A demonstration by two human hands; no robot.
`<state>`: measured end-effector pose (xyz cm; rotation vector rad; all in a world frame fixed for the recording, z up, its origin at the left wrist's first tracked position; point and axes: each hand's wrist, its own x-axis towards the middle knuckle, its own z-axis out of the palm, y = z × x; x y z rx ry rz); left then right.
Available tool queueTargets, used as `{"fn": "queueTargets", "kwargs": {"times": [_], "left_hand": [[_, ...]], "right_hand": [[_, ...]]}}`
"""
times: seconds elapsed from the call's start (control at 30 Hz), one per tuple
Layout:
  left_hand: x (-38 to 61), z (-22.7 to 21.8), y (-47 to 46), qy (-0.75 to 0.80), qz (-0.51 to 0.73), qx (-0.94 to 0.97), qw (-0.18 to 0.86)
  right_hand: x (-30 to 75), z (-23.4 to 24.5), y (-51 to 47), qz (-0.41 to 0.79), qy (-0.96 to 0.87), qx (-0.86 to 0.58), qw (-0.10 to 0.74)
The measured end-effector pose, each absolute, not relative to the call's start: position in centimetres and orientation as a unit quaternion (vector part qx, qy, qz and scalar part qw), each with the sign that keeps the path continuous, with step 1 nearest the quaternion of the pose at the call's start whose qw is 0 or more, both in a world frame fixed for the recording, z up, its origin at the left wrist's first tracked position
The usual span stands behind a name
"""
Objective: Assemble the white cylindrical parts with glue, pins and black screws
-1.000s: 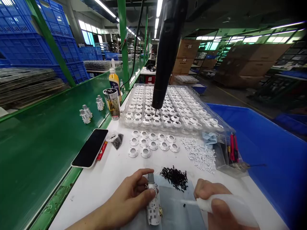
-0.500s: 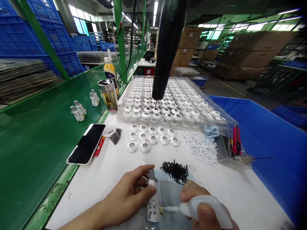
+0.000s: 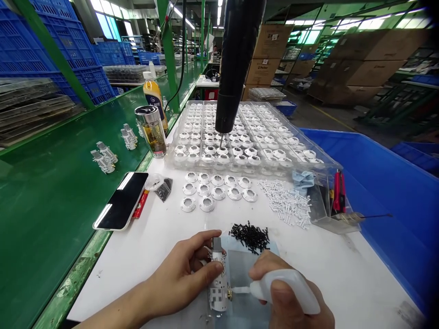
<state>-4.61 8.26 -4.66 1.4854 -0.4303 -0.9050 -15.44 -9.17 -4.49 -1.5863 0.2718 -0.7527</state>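
White cylinder (image 3: 218,285): long axis up view, grey end (image 3: 216,244) topmost.

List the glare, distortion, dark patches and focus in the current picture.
Head view: bright streaks of reflected light cross the phone screen; head view: the cardboard boxes at right look stretched, likely lens distortion; head view: the top right corner falls to black; head view: the squeeze bottle in the right hand is fairly sharp.

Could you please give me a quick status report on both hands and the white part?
Left hand gripping white part. Right hand holding squeeze bottle, nozzle at part's brass-coloured fitting. Black screwdriver hanging ahead, clear of both hands.
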Motion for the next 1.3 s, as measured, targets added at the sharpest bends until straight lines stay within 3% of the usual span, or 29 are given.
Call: {"fn": "queueTargets", "kwargs": {"times": [0.2,0.63,1.3], "left_hand": [[-4.6,-4.6,8.2,-0.189,-0.396,0.646,0.624],[-4.6,-4.3,8.2,-0.183,-0.392,0.667,0.607],[-4.5,-4.4,8.3,-0.199,-0.397,0.652,0.615]], "right_hand": [[-15.0,-5.0,-10.0,-0.375,0.031,-0.726,0.576],[-14.7,-4.1,-9.7,-0.394,0.047,-0.737,0.547],[-14.7,-4.1,-10.1,-0.365,0.016,-0.701,0.612]]}}
